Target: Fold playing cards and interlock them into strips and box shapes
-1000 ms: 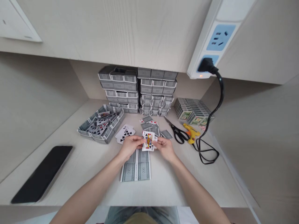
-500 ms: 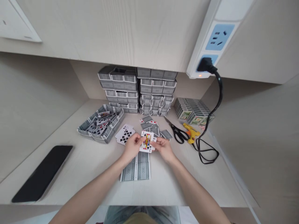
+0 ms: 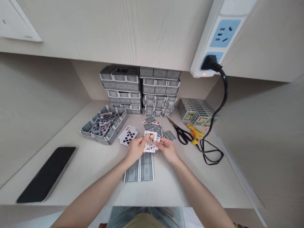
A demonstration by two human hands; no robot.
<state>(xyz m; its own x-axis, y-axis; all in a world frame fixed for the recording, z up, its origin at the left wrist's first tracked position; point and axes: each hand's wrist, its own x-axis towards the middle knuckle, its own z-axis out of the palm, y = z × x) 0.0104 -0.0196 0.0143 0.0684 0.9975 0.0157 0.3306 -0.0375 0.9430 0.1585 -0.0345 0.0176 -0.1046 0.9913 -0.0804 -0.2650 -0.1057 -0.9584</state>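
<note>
A jack of clubs playing card (image 3: 150,143) faces up between my hands, with another card (image 3: 157,142) peeking out behind its right side. My left hand (image 3: 137,147) pinches the jack's left edge, thumb on the face. On the right edge, my right hand (image 3: 167,149) is closed on the cards with its thumb over the front. Below them, grey-backed cards (image 3: 147,172) lie side by side in a joined panel on the desk. A face-up pile of club cards (image 3: 128,134) rests just beyond my left hand. Loose card pieces (image 3: 154,127) are scattered behind the jack.
A card-built tray (image 3: 104,139) full of cards stands left, near a black phone (image 3: 47,174). Stacked card boxes (image 3: 123,85) fill the back. To the right are scissors (image 3: 182,134), a yellow glue gun (image 3: 195,133) with its cord (image 3: 211,163), and card decks (image 3: 197,110). A power strip (image 3: 213,47) hangs above.
Both hands keep hold of the cards, which show almost the same pose. The whole view has shifted slightly, and my left thumb sits a little higher on the jack.
</note>
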